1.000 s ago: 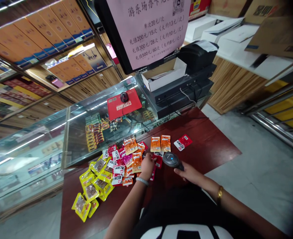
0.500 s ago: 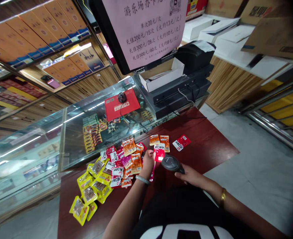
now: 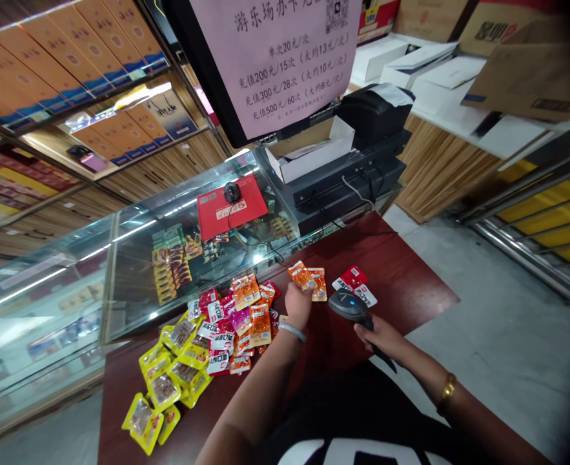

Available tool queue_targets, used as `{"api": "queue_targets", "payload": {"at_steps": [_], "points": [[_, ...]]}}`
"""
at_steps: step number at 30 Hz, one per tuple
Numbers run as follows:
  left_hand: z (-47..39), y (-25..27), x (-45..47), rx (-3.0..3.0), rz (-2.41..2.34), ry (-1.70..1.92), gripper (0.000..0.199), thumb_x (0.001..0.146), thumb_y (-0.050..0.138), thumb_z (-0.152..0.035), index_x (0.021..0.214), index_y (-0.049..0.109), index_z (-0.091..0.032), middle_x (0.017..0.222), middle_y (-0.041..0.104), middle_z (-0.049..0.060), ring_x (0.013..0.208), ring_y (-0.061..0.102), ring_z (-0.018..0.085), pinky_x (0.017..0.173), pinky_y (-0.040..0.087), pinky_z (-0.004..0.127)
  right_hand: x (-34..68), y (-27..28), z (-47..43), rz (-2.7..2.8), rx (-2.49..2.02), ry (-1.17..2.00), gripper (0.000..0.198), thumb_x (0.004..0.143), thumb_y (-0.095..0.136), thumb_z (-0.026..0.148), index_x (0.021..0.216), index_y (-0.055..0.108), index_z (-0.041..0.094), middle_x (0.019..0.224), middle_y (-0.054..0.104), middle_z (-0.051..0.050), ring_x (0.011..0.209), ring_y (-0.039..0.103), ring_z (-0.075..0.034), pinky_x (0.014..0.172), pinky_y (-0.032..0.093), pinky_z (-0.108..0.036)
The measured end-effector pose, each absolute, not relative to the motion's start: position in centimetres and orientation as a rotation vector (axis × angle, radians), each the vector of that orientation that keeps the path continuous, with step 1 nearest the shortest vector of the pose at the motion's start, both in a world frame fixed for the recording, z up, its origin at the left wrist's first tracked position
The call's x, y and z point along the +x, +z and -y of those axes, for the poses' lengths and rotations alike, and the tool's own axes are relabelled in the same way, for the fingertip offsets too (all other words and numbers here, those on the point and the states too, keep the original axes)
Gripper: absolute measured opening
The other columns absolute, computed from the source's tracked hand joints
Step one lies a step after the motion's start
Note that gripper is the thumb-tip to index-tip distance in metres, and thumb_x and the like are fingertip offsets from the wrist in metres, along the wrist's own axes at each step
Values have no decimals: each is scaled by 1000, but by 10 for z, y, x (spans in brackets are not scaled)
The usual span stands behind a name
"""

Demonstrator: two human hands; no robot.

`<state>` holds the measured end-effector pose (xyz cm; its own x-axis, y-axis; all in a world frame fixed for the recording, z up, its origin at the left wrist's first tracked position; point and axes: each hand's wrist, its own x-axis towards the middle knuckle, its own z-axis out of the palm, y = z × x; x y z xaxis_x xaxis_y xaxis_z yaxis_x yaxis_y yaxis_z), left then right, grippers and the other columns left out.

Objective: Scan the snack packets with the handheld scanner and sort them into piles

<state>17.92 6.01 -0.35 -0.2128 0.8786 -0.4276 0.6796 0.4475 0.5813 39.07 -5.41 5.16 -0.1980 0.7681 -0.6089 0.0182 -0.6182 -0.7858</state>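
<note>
Orange packets [image 3: 319,284], two overlapping, are ahead and left of the one scanner [image 3: 348,305] above the desk [image 3: 401,274]; the left hand [image 3: 298,305] pinches one, fingers closed. The right hand [image 3: 380,336] wraps the scanner's handle, some fingers hidden. Two red-and-white packets [image 3: 353,276] lie just beyond the scanner, partly covered by its head. Left of it, a mixed pile [image 3: 259,326] and yellow packets [image 3: 163,389] overlap too much to count; the left forearm [image 3: 265,381] covers the pile's edge.

Black mouse [image 3: 232,192] on red mat [image 3: 209,221]
</note>
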Motion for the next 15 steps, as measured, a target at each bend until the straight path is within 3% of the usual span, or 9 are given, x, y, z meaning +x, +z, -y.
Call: {"api": "queue_targets", "payload": {"at_steps": [3,6,10,13,15], "points": [[-77,-7,175,1282,-2237,163,66,73,67,-64,111,53,-12,123,59,25,119,54,37,97,40,43,391,48,55,888,-1546,1852,63,67,69,73,96,50,20,55,46,10,42,43,-8,44,35,-23],[-85,-13,179,1371,-2282,45,72,68,70,-67,113,53,-13,131,54,25,126,48,39,101,37,46,388,39,62,852,-1549,1851,64,68,68,73,99,50,19,53,46,11,41,42,-8,43,35,-23],[-91,-20,175,1426,-2242,34,50,73,71,-52,104,60,-15,124,60,23,123,53,37,98,39,43,386,29,71,851,-1573,1858,68,69,67,72,108,49,19,52,46,12,39,42,-8,43,35,-22],[-91,-25,161,1254,-2103,250,26,80,68,-36,96,63,-16,108,69,19,108,65,31,89,45,37,383,31,71,871,-1610,1857,71,67,68,72,110,50,18,51,47,12,39,44,-9,42,35,-23],[-86,-26,153,1143,-2005,405,20,83,65,-31,97,63,-16,100,73,14,96,69,24,82,48,32,380,36,68,886,-1614,1857,71,66,68,72,109,51,18,50,47,12,39,44,-10,43,36,-24]]}}
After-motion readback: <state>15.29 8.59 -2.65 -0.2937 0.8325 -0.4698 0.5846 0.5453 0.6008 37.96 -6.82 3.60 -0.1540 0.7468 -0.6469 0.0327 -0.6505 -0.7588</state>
